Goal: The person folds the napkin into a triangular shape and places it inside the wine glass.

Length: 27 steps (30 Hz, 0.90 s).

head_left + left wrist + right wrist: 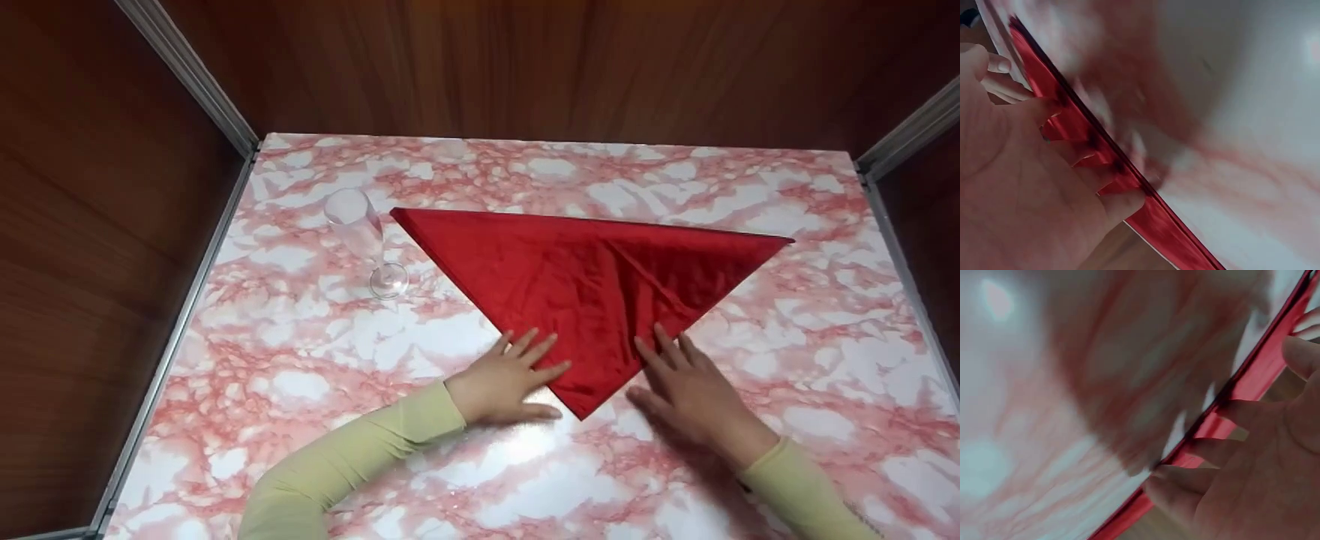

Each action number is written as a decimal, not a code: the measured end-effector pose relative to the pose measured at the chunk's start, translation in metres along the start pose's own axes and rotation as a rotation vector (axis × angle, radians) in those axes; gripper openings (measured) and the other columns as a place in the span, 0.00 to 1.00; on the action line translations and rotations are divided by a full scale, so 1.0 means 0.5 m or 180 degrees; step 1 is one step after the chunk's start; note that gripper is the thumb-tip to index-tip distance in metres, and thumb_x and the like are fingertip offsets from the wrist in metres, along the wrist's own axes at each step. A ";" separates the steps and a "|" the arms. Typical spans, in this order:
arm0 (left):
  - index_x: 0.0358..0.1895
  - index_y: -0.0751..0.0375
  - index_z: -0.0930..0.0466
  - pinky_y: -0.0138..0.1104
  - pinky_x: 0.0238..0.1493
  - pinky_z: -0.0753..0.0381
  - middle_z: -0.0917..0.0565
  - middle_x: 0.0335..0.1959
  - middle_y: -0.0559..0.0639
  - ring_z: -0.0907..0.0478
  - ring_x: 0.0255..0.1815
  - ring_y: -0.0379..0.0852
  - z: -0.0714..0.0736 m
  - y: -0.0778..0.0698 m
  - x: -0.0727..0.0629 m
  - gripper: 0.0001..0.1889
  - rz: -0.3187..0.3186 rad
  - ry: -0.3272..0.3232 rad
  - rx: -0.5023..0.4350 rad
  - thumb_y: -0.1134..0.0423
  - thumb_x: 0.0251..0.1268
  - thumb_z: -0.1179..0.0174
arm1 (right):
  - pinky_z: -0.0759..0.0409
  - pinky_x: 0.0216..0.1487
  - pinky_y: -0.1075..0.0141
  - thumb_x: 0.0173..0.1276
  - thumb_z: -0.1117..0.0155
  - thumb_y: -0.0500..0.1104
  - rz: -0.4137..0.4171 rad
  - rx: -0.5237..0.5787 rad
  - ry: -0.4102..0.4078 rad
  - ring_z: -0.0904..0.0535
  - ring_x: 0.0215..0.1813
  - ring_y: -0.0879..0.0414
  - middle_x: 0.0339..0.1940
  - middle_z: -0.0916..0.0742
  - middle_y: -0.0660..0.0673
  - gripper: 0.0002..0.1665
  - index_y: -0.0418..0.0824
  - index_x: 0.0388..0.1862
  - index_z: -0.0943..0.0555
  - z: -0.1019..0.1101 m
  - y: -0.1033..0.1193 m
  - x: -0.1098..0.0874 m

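- Left hand (510, 379) and right hand (690, 397) are lying along the two sloping edges of a shiny red triangular cloth (555, 292); their fingers are spreading nearly straight, touching it, and neither is gripping anything.
- That cloth is lying across the middle of a pink-and-white marbled desk (420, 337), its long edge running along the far side, its near corner pointing toward the person between the hands.
- Creases are crossing its right half; uneven pressure could be bunching the slippery-looking fabric further and pulling its edges crooked.
- One clear, slim-stemmed drinking glass (361, 229) is standing upright just beside the cloth's left corner; a sweep of fabric or sleeve might be tipping it.
- Brown wood-grain panels (525, 75) are walling the far and left sides; marbled surface is stretching beyond the right corner, giving easier movement there than near the glass.
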<state>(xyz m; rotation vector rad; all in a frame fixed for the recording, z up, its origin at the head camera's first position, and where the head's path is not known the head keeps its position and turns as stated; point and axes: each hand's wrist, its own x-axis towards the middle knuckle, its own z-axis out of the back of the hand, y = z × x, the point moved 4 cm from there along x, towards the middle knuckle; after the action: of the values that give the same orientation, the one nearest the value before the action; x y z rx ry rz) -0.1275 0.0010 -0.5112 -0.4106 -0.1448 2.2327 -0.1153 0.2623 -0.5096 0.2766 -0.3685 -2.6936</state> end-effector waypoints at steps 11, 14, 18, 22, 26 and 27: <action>0.75 0.42 0.46 0.53 0.71 0.59 0.53 0.77 0.54 0.61 0.76 0.56 -0.018 -0.053 -0.014 0.41 -0.0136 0.0012 0.0222 0.26 0.63 0.63 | 0.52 0.66 0.36 0.65 0.45 0.67 0.0027 -0.0187 0.0051 0.53 0.73 0.30 0.74 0.39 0.35 0.45 0.44 0.73 0.37 -0.030 0.083 -0.050; 0.75 0.44 0.45 0.52 0.72 0.57 0.51 0.76 0.54 0.59 0.76 0.56 -0.023 -0.064 -0.018 0.41 -0.0167 0.0006 0.0222 0.27 0.63 0.61 | 0.52 0.68 0.38 0.64 0.40 0.64 0.0155 -0.0114 0.0035 0.53 0.73 0.31 0.73 0.37 0.34 0.44 0.42 0.72 0.34 -0.034 0.098 -0.056; 0.74 0.47 0.42 0.51 0.72 0.54 0.48 0.76 0.53 0.57 0.76 0.55 -0.028 -0.076 -0.021 0.40 -0.0200 -0.0044 0.0192 0.28 0.64 0.59 | 0.49 0.68 0.40 0.61 0.34 0.60 0.0338 0.0051 -0.0006 0.51 0.74 0.35 0.72 0.35 0.34 0.42 0.41 0.69 0.31 -0.034 0.115 -0.053; 0.73 0.49 0.39 0.50 0.72 0.54 0.46 0.75 0.53 0.55 0.75 0.54 -0.030 -0.080 -0.020 0.39 -0.0186 -0.0103 0.0082 0.29 0.65 0.58 | 0.41 0.66 0.42 0.59 0.31 0.57 0.0453 0.0299 -0.0002 0.46 0.73 0.37 0.71 0.34 0.34 0.41 0.39 0.67 0.28 -0.034 0.123 -0.046; 0.71 0.49 0.35 0.50 0.71 0.53 0.42 0.74 0.51 0.50 0.74 0.54 -0.029 -0.077 -0.015 0.36 -0.0175 -0.0214 -0.0076 0.33 0.65 0.52 | 0.35 0.63 0.43 0.57 0.27 0.53 0.0487 0.0529 -0.0022 0.39 0.70 0.39 0.70 0.32 0.35 0.41 0.38 0.66 0.27 -0.032 0.122 -0.040; 0.70 0.49 0.34 0.50 0.71 0.52 0.40 0.73 0.51 0.49 0.74 0.54 -0.028 -0.075 -0.013 0.35 -0.0177 -0.0259 -0.0097 0.35 0.65 0.50 | 0.34 0.63 0.44 0.56 0.26 0.52 0.0498 0.0553 -0.0038 0.38 0.69 0.39 0.69 0.31 0.35 0.41 0.38 0.66 0.27 -0.031 0.121 -0.038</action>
<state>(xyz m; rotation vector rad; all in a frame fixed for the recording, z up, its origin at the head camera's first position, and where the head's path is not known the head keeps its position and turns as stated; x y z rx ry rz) -0.0916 0.0199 -0.5135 -0.3284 -0.2309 2.1954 -0.0724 0.2137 -0.5038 0.2698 -0.6036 -2.5143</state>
